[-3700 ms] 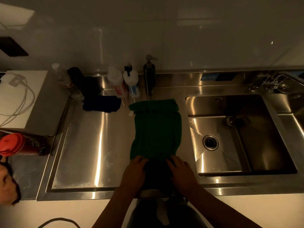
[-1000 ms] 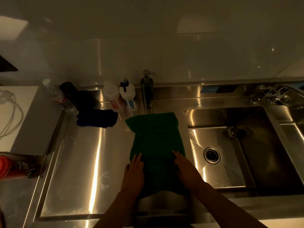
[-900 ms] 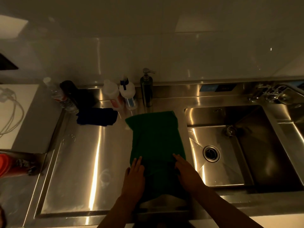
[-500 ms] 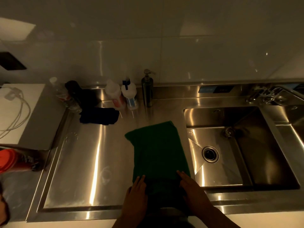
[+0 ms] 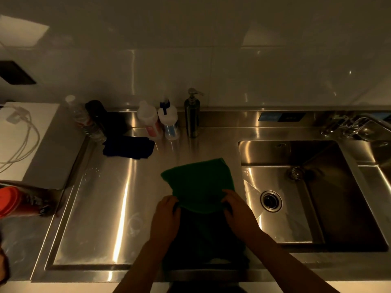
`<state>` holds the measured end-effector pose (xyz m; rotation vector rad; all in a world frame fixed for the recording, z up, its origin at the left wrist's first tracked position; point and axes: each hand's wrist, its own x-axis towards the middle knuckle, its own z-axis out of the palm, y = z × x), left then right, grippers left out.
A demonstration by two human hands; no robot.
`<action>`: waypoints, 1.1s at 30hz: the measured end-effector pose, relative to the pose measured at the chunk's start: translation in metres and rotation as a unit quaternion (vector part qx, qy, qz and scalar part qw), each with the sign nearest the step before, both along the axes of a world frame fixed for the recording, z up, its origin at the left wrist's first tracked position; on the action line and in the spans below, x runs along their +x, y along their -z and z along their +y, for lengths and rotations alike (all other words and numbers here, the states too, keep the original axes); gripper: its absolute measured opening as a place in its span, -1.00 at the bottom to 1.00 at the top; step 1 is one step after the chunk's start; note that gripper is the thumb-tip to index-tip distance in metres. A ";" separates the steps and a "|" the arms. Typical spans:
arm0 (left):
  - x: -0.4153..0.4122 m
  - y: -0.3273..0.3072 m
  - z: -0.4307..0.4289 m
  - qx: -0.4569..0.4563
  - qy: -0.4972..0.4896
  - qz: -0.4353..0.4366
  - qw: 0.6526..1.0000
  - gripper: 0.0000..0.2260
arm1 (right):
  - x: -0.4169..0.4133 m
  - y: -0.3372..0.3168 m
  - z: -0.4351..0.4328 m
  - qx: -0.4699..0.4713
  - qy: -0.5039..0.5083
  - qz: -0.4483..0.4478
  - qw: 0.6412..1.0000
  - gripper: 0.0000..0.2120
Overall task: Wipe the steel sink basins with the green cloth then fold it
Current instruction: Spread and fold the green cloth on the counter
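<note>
The green cloth (image 5: 198,182) lies on the flat steel drainboard (image 5: 101,208), just left of the deep steel basin (image 5: 317,208). Its near part hangs in shadow over the front edge. My left hand (image 5: 166,218) grips the cloth's left edge with curled fingers. At the cloth's right edge, my right hand (image 5: 237,210) grips it the same way. A raised fold of cloth sits between the two hands. The basin has a round drain (image 5: 271,201) in its floor.
Two white bottles (image 5: 157,121), a steel soap pump (image 5: 192,115) and dark bottles (image 5: 95,121) stand along the back wall. A dark blue cloth (image 5: 129,147) lies behind the green one. The tap (image 5: 351,124) is at the far right. A red-lidded cup (image 5: 14,200) stands at left.
The cloth has been drawn toward me and away from the bottles. My hands went from pressing flat on it to gripping its side edges, lifting a fold.
</note>
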<state>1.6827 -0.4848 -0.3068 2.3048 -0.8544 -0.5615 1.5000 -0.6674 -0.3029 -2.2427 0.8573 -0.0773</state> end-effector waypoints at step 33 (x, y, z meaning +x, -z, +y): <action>0.075 0.038 -0.069 0.162 0.079 -0.021 0.983 -0.73 | 0.042 0.023 -0.047 0.050 0.095 0.074 0.991 -0.61</action>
